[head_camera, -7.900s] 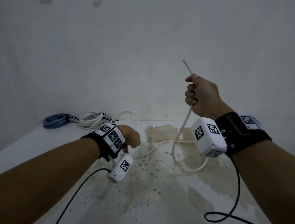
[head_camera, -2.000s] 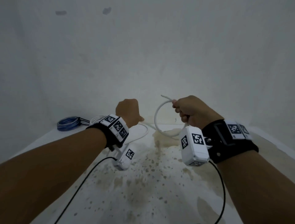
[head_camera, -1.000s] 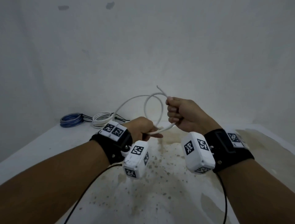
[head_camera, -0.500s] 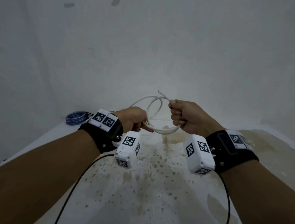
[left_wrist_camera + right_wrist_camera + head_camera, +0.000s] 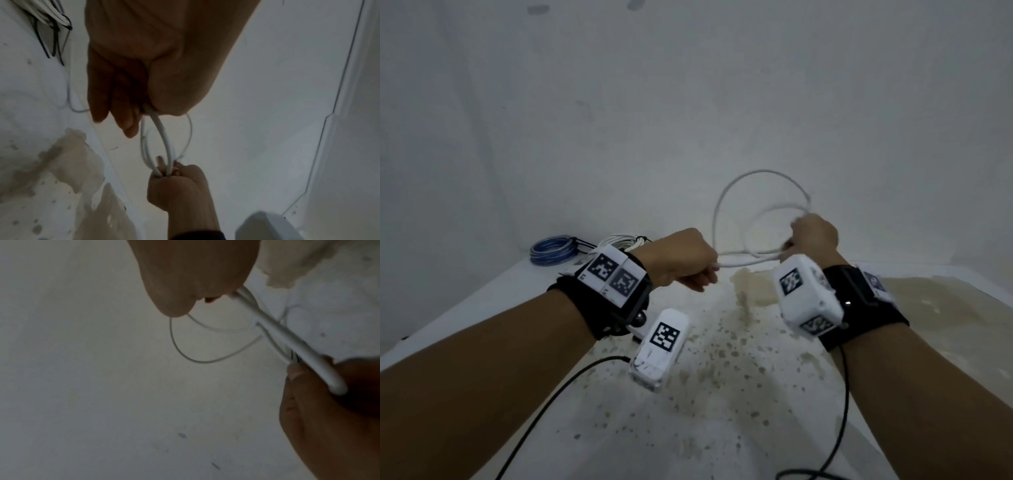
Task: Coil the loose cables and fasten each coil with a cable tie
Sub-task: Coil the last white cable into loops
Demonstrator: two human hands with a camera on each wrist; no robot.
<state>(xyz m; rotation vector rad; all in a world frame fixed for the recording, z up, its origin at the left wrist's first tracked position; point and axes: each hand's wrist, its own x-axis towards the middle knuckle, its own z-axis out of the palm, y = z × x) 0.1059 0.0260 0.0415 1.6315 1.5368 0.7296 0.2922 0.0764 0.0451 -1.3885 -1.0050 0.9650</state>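
A white cable (image 5: 751, 261) stretches between my two hands above the stained table, and two of its loops (image 5: 763, 173) rise above my right hand. My left hand (image 5: 697, 275) grips the cable in a fist at the left. My right hand (image 5: 803, 236), blurred, holds the gathered loops at the right. In the left wrist view the strands (image 5: 163, 139) run from my left hand (image 5: 131, 116) to my right hand (image 5: 174, 180). In the right wrist view the cable (image 5: 287, 339) leads from my right hand (image 5: 185, 301) to my left hand (image 5: 320, 402).
A blue coil (image 5: 551, 249) and a white coil (image 5: 624, 239) with black ties (image 5: 54, 40) lie at the back left, near the wall. Black sensor leads (image 5: 571, 385) hang from both wrists. The table (image 5: 722, 394) is spotted with brown stains.
My hands have drawn apart; the right hand has moved right and slightly up. The loops have opened wider and now stand higher above the right hand.
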